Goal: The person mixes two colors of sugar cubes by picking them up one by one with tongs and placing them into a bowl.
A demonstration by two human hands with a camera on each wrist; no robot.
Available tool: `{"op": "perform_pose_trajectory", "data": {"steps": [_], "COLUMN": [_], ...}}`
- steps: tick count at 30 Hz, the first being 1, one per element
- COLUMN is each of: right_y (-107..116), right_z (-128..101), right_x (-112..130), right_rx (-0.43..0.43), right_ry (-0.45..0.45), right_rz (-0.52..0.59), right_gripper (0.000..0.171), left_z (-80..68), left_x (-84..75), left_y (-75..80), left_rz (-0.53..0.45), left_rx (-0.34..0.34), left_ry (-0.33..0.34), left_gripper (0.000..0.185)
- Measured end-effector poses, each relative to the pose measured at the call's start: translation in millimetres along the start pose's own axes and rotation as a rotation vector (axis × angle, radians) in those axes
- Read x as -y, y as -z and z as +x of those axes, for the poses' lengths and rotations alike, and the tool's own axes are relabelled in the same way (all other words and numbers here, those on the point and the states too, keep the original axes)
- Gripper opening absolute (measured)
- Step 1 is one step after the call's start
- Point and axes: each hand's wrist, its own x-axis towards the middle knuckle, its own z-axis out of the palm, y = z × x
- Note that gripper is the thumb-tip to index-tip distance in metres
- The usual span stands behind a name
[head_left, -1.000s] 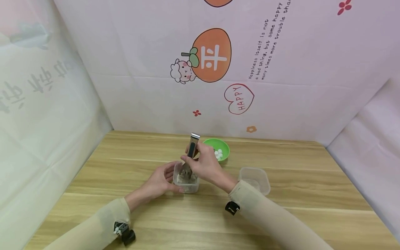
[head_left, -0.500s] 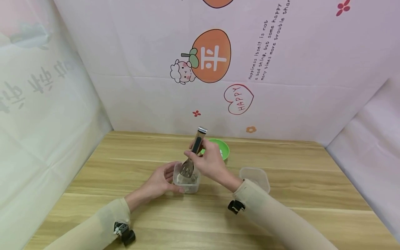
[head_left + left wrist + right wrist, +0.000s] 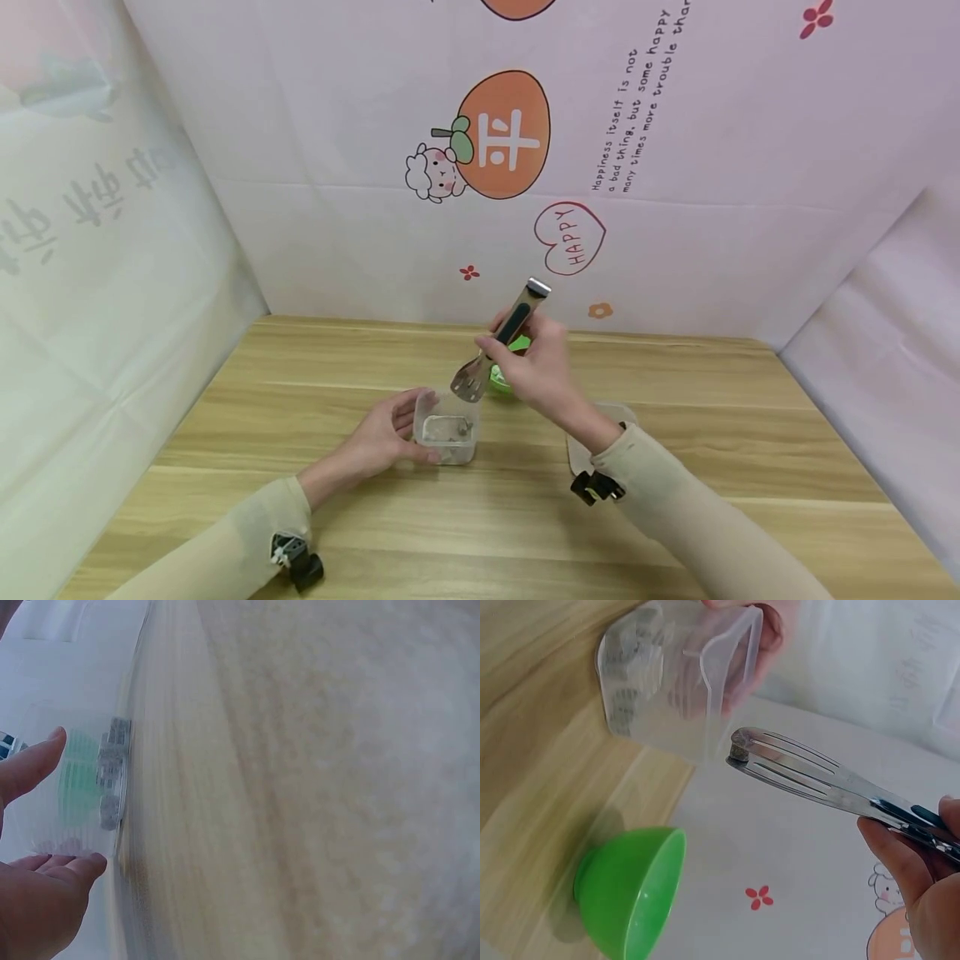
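Two hands at work on a wood-grain desk (image 3: 360, 533). The left hand (image 3: 375, 435) steadies a clear container (image 3: 468, 454), its grip set round the left side, thumb near and fingers far. The container stands upright, with several grey pieces (image 3: 111, 769) at its bottom. The right hand (image 3: 546, 367) has its grip closed on metal tongs (image 3: 513, 323). The right wrist view shows the tongs' tips clamped on one small dark grey piece (image 3: 739, 746), raised just outside the container's rim and touching neither desk nor green bowl (image 3: 626, 881).

That bowl stands beyond the container and to its right; in the head view, white contents (image 3: 497, 372) show in part, the rest lying behind the right hand. A clear plastic item (image 3: 578, 458) lies to the right, partly under the right sleeve (image 3: 660, 492); whether it is a lid or a second tub cannot be told.

Progress, as judged: the work reads as moving pieces singly by tongs. The pick of this piece appears complete; its release is outstanding. The grey pieces in the container appear to remain unhandled, if all are meant to move. Their exact count cannot be confirmed, nor whether the bowl holds any grey ones.
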Motion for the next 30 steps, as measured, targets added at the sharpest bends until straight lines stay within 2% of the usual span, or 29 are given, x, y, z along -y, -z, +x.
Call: {"op": "perform_pose_trajectory", "data": {"steps": [12,22,30], "right_y": [27,43,49], "right_z": [10,14,15], "right_x": [-12,-36,-49], "right_rx": [-0.069,-0.123,-0.109], "right_ry": [0.016,-0.039,-0.046], "right_rz": [-0.081,-0.204,-0.275], "right_gripper": [0.016,0.016,0.015], "left_z": [-0.2,-0.4,-0.9], "left_x": [2.3,0.0,-1.2], "left_y": [0.1,-0.4,-0.1], "left_rz": [0.001,-0.006,0.009], "left_rx": [-0.01,-0.003,-0.014], "left_ry": [0.002,-0.001,0.02], "left_gripper": [0.103,0.104,0.105]}}
